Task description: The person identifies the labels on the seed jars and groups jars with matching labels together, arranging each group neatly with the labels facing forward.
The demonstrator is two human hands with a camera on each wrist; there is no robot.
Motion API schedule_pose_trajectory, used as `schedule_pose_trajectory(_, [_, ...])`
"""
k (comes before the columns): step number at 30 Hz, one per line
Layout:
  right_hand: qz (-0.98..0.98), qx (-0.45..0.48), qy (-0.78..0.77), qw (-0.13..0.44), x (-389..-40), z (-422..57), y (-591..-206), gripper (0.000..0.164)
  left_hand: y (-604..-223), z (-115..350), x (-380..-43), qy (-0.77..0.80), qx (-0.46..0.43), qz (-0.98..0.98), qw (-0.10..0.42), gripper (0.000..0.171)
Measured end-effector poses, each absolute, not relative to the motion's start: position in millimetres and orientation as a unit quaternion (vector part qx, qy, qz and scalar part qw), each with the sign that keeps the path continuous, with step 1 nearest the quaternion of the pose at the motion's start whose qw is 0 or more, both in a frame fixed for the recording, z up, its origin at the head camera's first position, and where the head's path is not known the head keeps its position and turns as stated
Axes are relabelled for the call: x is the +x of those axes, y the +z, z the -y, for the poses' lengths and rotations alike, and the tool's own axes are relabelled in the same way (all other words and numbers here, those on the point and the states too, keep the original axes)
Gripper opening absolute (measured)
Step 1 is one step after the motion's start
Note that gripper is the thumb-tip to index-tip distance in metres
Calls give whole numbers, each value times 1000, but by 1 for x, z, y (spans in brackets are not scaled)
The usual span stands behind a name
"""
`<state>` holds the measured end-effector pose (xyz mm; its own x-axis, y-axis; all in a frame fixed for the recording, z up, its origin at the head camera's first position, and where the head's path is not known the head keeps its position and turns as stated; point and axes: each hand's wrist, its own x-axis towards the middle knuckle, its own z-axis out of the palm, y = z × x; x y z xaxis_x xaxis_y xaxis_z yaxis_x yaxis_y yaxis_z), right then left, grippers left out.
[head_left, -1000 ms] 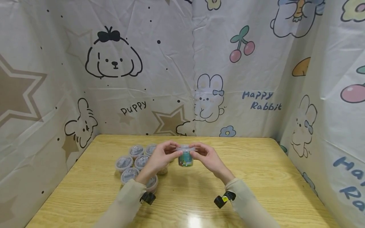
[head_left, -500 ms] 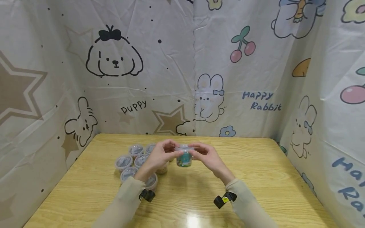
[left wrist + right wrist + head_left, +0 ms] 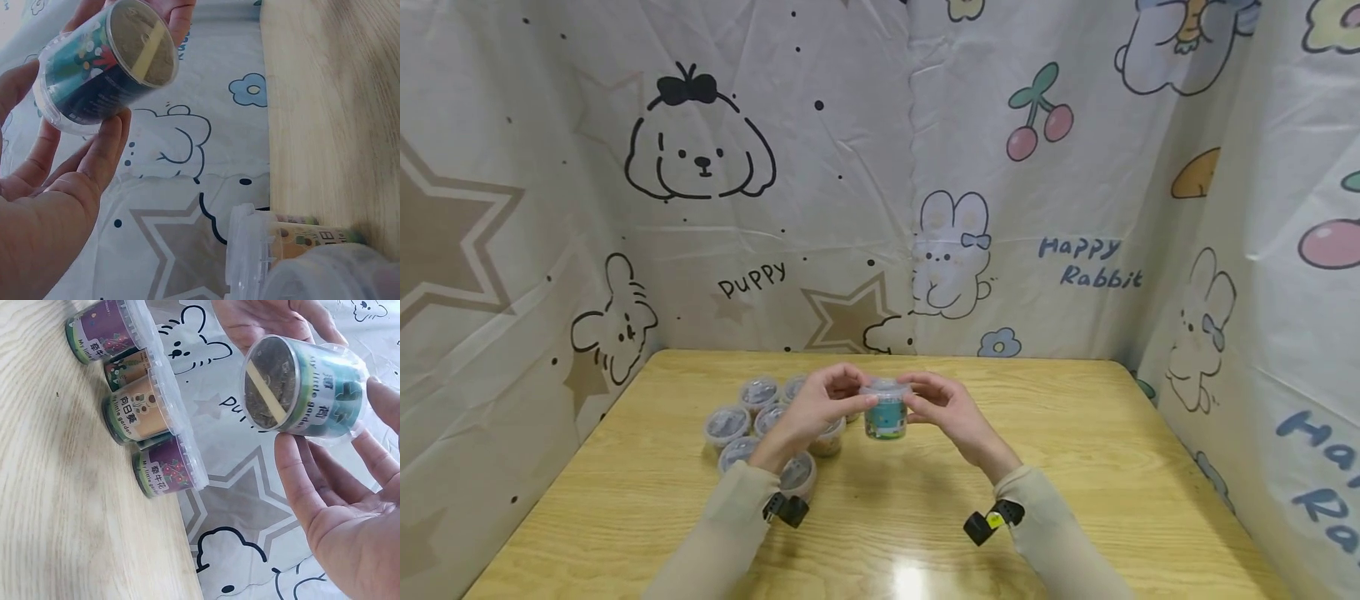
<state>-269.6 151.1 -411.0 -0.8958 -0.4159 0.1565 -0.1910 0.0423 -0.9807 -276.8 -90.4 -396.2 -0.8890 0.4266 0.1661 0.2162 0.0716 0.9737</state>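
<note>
A clear plastic seed-growing cup [image 3: 886,417] with a teal "My little garden" label is held above the table, lid upward. Dark soil-like filling and a pale flat stick [image 3: 266,394] show through its bottom in both wrist views. My left hand [image 3: 823,408] grips the cup's left side, thumb at the front near the lid. On the opposite side my right hand [image 3: 951,414] holds it, thumb by the rim and fingers behind. The left wrist view shows left fingertips [image 3: 112,134] against the cup wall. The clear lid [image 3: 356,387] sits on the cup.
Several similar lidded cups [image 3: 727,425] stand grouped on the wooden table [image 3: 1037,500], left of and partly behind my left forearm. Their labels are purple [image 3: 165,470] or orange [image 3: 137,411]. A printed cloth [image 3: 842,208] hangs around the table's back and sides.
The held cup has turned a little between my hands, so more of its teal label faces the head camera. My right thumb has shifted toward the cup's edge.
</note>
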Motion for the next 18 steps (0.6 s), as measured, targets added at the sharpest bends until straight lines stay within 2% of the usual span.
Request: schedule_pose_trajectory(18, [-730, -190, -656, 23, -266, -144, -412, 36, -397, 85, -277, 639, 184, -745, 56, 32])
